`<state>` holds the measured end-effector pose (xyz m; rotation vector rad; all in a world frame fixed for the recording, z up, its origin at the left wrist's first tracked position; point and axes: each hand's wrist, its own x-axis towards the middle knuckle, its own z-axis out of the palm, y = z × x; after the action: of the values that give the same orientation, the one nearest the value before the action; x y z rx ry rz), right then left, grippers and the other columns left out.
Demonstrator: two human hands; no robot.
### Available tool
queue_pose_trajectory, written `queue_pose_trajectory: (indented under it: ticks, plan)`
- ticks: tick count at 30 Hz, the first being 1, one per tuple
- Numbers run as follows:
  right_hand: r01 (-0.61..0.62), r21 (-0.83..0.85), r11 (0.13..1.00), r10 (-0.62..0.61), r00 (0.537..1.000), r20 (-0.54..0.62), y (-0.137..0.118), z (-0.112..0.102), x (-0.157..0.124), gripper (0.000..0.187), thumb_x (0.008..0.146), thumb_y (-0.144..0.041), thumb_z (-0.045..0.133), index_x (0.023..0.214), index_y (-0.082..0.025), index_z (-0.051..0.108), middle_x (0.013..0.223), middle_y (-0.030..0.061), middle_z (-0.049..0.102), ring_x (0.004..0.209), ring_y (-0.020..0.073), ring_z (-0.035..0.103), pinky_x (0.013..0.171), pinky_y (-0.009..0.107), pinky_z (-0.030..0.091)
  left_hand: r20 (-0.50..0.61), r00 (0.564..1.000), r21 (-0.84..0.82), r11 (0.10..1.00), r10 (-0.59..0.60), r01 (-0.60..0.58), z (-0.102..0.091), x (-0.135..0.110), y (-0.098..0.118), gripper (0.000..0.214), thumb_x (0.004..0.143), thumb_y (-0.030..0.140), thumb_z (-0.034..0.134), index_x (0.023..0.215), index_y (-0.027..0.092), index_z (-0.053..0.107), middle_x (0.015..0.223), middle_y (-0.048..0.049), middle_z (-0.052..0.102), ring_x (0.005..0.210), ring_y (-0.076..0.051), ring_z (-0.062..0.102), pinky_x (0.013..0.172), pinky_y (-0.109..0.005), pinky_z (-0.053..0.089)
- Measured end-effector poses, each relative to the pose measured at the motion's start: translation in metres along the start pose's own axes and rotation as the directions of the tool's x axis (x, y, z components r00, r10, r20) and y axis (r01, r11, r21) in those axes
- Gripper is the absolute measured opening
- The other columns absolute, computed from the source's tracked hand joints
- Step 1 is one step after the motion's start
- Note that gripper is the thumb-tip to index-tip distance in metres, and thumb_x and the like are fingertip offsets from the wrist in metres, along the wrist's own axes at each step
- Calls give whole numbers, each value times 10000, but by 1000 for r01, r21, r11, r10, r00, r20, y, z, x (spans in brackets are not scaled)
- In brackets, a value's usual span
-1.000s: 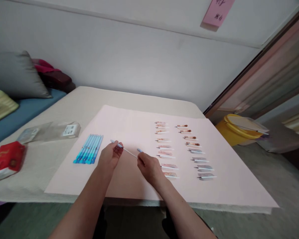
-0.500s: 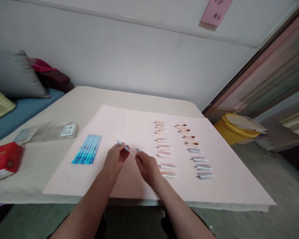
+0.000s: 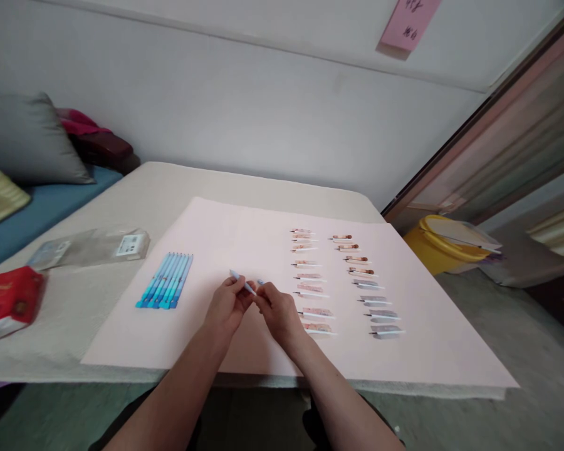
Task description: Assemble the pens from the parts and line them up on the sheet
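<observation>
My left hand (image 3: pixel 226 305) is closed around a light-blue pen barrel (image 3: pixel 239 279), which slants down toward the right. My right hand (image 3: pixel 276 308) meets its lower end, thumb and fingers pinched there. A small light-blue pen piece (image 3: pixel 260 282) pokes out at the top of my right fingers; the rest of it is hidden. On the left, several blue pens (image 3: pixel 165 280) lie side by side. To the right of my hands runs a column of patterned pen barrels (image 3: pixel 309 277) paired with thin white refills (image 3: pixel 320 295), dark tips pointing left.
Brown and grey pen parts (image 3: pixel 375 299) form a second column farther right. All lie on a pale pink sheet (image 3: pixel 244 232) over the table. At left are a clear plastic bag (image 3: pixel 96 249) and a red packet (image 3: pixel 16 300). A yellow bin (image 3: pixel 432 247) stands beyond the right edge.
My left hand has moved right with the pen barrel, closing on my right hand. The white refill that stuck out between the hands is now mostly out of sight.
</observation>
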<state>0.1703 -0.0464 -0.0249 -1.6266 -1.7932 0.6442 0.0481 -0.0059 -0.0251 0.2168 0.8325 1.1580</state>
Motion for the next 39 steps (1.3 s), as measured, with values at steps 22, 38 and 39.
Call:
queue_pose_trajectory:
  ticks: [22, 38, 39]
  plan:
    - [-28, -477, 878, 115, 981, 154, 24, -4, 19, 189, 870, -135, 430, 975, -182, 579, 976, 68, 601, 883, 163, 593, 705, 247, 393, -175, 981, -100, 990, 82, -101, -8, 14, 33, 157, 811, 26, 517, 696, 133, 507, 720, -52, 575, 665, -121, 609, 588, -243, 562]
    - [90, -264, 960, -77, 995, 61, 2, -12, 5, 142, 857, -164, 467, 868, -195, 605, 884, 19, 573, 778, 115, 560, 679, 197, 377, -93, 976, 73, 979, 196, -189, -9, 17, 24, 115, 791, 72, 572, 714, 133, 513, 706, -59, 583, 650, -122, 606, 612, -244, 541]
    - [88, -259, 962, -77, 996, 52, 2, -12, 4, 148, 857, -160, 465, 862, -191, 610, 877, 21, 571, 775, 114, 559, 679, 197, 378, -93, 976, 82, 979, 196, -189, -9, 17, 24, 107, 790, 81, 578, 722, 135, 516, 713, -60, 588, 655, -122, 608, 611, -241, 539]
